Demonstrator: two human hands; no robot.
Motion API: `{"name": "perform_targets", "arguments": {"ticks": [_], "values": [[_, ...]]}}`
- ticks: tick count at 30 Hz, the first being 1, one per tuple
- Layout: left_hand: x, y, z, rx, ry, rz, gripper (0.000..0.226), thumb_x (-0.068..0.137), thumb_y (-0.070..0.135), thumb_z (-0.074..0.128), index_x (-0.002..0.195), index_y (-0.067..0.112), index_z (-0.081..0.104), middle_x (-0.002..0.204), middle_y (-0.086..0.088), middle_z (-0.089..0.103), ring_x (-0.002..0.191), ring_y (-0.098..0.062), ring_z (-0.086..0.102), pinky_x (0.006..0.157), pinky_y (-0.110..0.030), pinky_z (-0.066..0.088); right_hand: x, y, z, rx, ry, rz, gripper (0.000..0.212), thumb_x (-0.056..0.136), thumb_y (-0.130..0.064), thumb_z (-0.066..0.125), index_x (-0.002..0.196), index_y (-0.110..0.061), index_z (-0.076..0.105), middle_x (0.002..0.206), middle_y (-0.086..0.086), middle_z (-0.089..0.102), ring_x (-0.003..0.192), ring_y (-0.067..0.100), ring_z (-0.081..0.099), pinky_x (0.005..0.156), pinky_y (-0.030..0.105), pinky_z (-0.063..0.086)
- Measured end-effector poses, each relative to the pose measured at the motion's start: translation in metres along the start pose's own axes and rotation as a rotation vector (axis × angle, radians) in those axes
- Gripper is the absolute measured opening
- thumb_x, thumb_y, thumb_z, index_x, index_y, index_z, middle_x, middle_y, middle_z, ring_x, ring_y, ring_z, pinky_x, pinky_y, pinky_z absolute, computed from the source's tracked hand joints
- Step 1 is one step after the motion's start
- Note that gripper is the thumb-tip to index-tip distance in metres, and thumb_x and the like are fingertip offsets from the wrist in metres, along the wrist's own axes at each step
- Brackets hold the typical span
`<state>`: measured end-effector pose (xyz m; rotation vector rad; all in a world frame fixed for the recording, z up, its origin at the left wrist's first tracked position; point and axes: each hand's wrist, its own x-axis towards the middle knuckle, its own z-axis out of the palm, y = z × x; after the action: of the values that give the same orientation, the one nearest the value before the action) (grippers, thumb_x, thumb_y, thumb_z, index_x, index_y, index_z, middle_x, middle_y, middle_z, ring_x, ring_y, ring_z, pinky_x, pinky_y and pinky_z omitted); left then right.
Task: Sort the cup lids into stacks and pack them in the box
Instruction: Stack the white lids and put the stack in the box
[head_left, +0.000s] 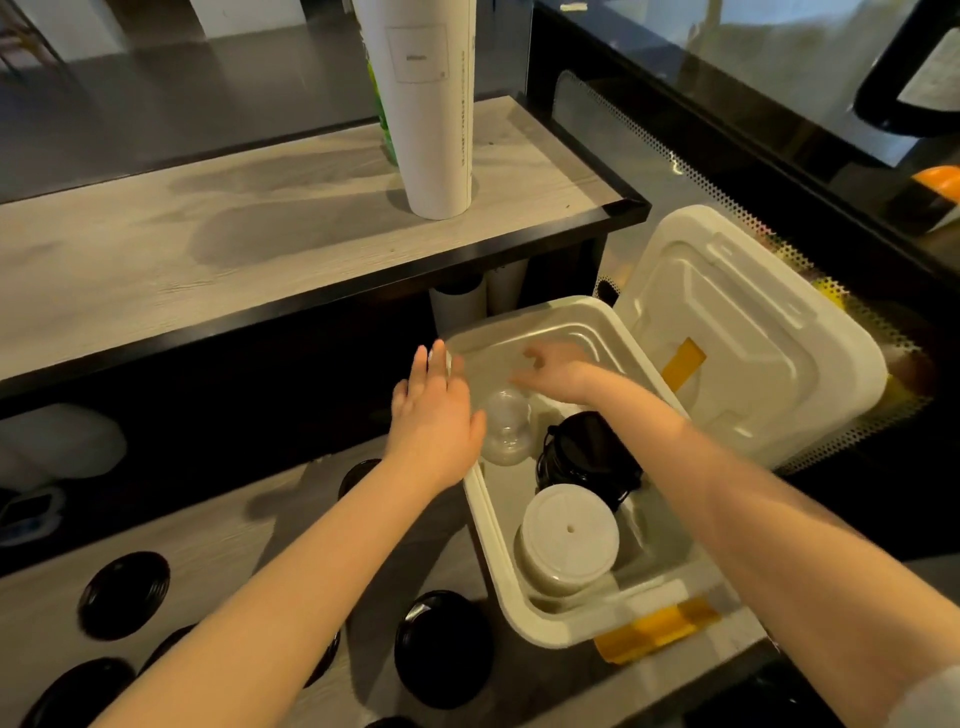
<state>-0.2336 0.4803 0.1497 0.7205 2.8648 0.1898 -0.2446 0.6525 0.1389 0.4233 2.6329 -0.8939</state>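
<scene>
- Box (483, 525): plain off-white.
- Cover (727, 332), right of box: same off-white, with a yellow tape strip (683, 364).
- Clip (654, 629), at box's near end: yellow.
- Clear stack (506, 431), inside box, far end: see-through, colourless.
- Black stack (592, 457), inside box, middle: glossy black.
- White stack (569, 535), inside box, near end: milky white.
- Loose lids (441, 647), left of box: glossy black.
- Shelf (208, 249), beyond box: pale grey wood grain, black edge.
- Tube (431, 104), beyond box: white, green behind.
- Panel (623, 119), behind box: dark, dotted border.
</scene>
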Motion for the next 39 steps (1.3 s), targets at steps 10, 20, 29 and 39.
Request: {"name": "perform_targets", "arguments": {"ticks": [10,20,29,39], "values": [[0.005,0.063,0.000,-0.239,-0.647,0.208,0.031,0.084,0.043,0.062,0.081,0.014,0.053,0.071,0.003,0.053,0.064,-0.010,0.050,0.055,-0.021,0.039,-0.102,0.064,-0.013,-0.526,-0.030,-0.252,0.084,0.075,-0.026,0.071,0.145,-0.021,0.026,0.134,0.004,0.041,0.124,0.023,0.042,0.098,0.033,0.043],[-0.003,0.070,0.015,-0.015,-0.839,0.131,0.055,0.086,0.046,0.060,0.118,0.002,0.053,0.086,-0.013,0.062,0.068,-0.025,0.059,0.048,-0.026,0.047,-0.087,0.066,0.021,-0.953,0.018,-0.214,0.093,0.086,-0.025,0.063,0.150,-0.015,-0.004,0.157,0.018,0.003,0.142,0.033,0.016,0.115,0.040,0.023],[-0.003,0.071,0.014,-0.028,-0.860,0.114,0.052,0.088,0.043,0.058,0.114,-0.001,0.054,0.091,-0.016,0.061,0.061,-0.022,0.055,0.043,-0.024,0.046,-0.056,0.060,0.025,-1.125,0.115,-0.121,0.091,0.092,-0.039,0.052,0.147,-0.008,-0.014,0.156,0.023,0.004,0.143,0.035,0.014,0.117,0.045,0.011],[-0.003,0.077,0.024,-0.318,-0.847,-0.116,0.049,0.091,0.034,0.058,0.127,0.008,0.040,0.104,-0.011,0.050,0.069,-0.022,0.062,0.045,-0.027,0.053,-0.064,0.057,0.011,-1.176,0.080,-0.156,0.089,0.090,-0.022,0.056,0.148,-0.009,-0.010,0.157,0.018,0.003,0.142,0.031,0.020,0.117,0.044,0.007]]}}
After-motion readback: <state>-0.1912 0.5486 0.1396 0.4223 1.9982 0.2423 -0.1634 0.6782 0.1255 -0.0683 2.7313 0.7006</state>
